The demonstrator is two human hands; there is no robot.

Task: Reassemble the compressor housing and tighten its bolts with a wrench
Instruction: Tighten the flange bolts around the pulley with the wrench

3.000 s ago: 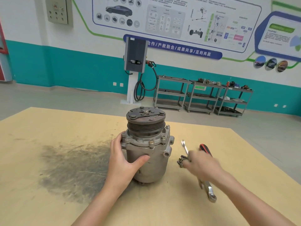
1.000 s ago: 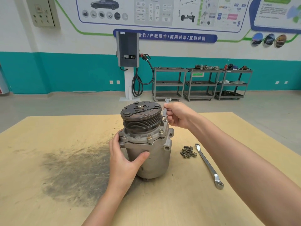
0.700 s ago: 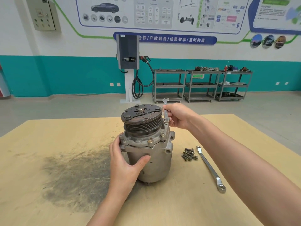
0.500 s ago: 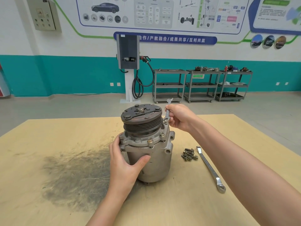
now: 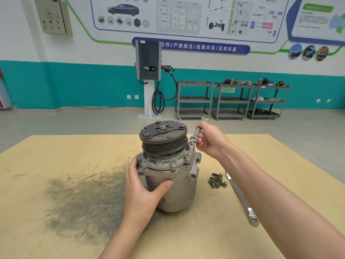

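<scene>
Bolt-tightening step: small wrench on a rear-right flange bolt, compressor braced upright mid-table.

Nearest you, your left hand (image 5: 143, 191) wraps the compressor housing (image 5: 173, 186), thumb across the front, fingers curled round the left side under the flange, steadying it on the wooden table (image 5: 56, 230). To the right lie loose bolts (image 5: 217, 180) in a small heap and, just beside them, a long ring wrench (image 5: 240, 197), both untouched. Further back, your right hand (image 5: 210, 140) pinches the shank of a small wrench (image 5: 195, 136), its head set on a flange bolt (image 5: 191, 141) just beside the pulley (image 5: 163, 137). Front bolts look seated; can't tell how tight. Next, IMO: swing the wrench in short arcs w/o hitting the pulley, keep the left grip firm vs. twist, then move on to the neighbouring bolt.
</scene>
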